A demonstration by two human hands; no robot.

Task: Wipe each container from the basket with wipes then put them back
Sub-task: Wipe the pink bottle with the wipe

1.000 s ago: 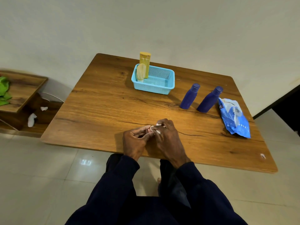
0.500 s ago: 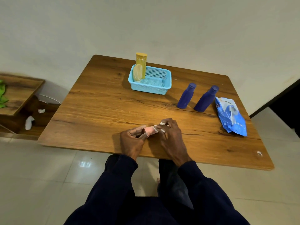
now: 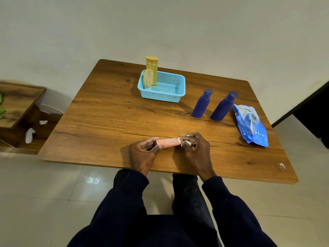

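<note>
Holding a pink tube (image 3: pixel 167 142) level over the near part of the wooden bench (image 3: pixel 106 125), both hands on it. Left hand (image 3: pixel 142 154) pinches the tube's left end, thumb and fingers curled round it. Right hand (image 3: pixel 195 150) grips the right end through a white wipe (image 3: pixel 187 142), which is bunched between the fingers and the tube. Cannot tell whether the tube touches the bench or sits just above it. Dark blue sleeves (image 3: pixel 128 202) on both arms.

Blue basket (image 3: pixel 160 97) sits far middle of the bench, well apart from the hands. At its left end a yellow bottle (image 3: pixel 151 68) stands upright in the far corner, with a pale oval container (image 3: pixel 148 79) just in front of it against the left wall.

Right of the basket, out on the bench, are the left blue bottle (image 3: pixel 202 104) and right blue bottle (image 3: pixel 223 106). Both are upright with caps on, side by side, near but not touching. Blue wipes pack (image 3: pixel 251 127) lies crumpled just right of the right one; contact unclear.

Small white scrap (image 3: pixel 281 165) lies near the bench's near right corner. Low wooden shelf (image 3: pixel 17 102) stands left of the bench, with crumpled white tissues (image 3: pixel 29 135) on its lower level.
</note>
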